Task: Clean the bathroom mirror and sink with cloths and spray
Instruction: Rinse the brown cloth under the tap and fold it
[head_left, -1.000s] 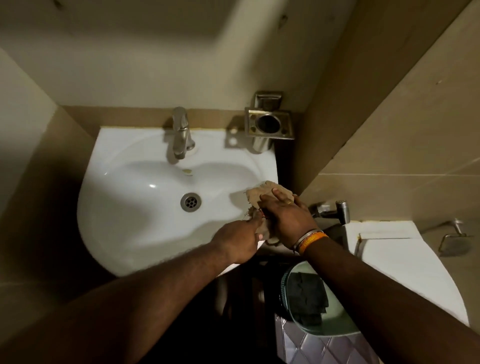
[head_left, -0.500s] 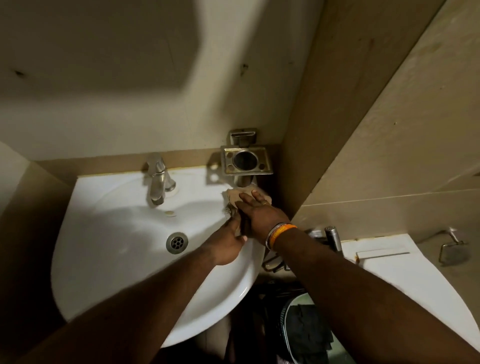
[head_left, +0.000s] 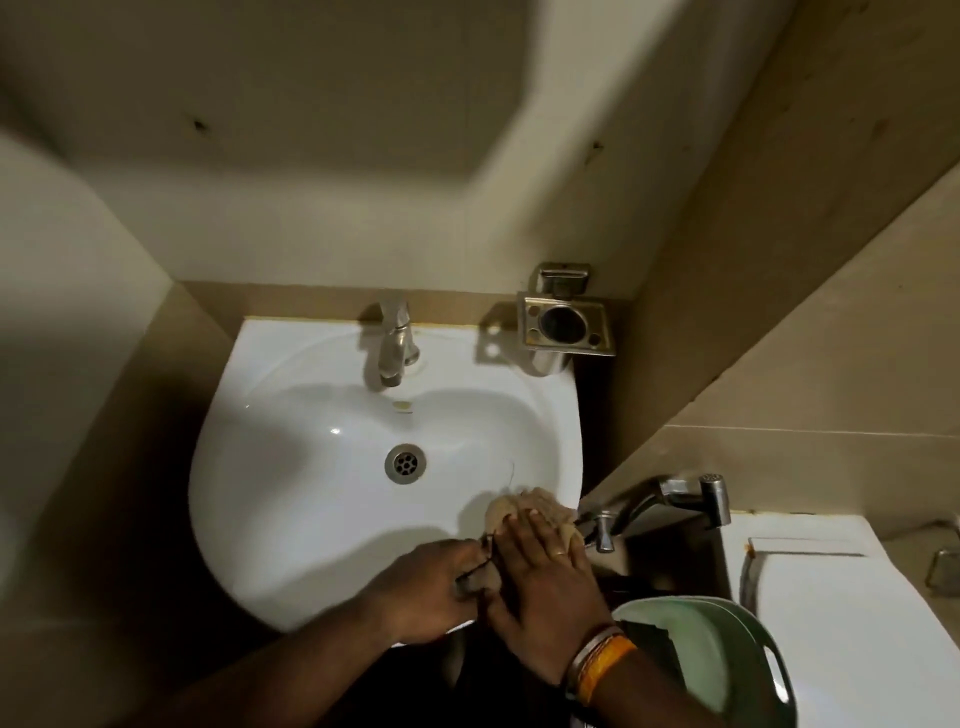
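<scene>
A white wall-hung sink fills the middle of the view, with a chrome tap at its back and a drain in the bowl. A tan cloth lies on the sink's front right rim. My right hand presses flat on the cloth, fingers spread; an orange band is on its wrist. My left hand sits beside it on the front rim and pinches the cloth's trailing end. No mirror or spray bottle is in view.
A steel holder is fixed to the wall above the sink's back right corner. A chrome hand-spray fitting juts from the right wall. A green bucket and a white toilet tank stand at the lower right.
Both hands have drawn the cloth from the sink's back right corner under the steel holder down along the right rim to the front right edge.
</scene>
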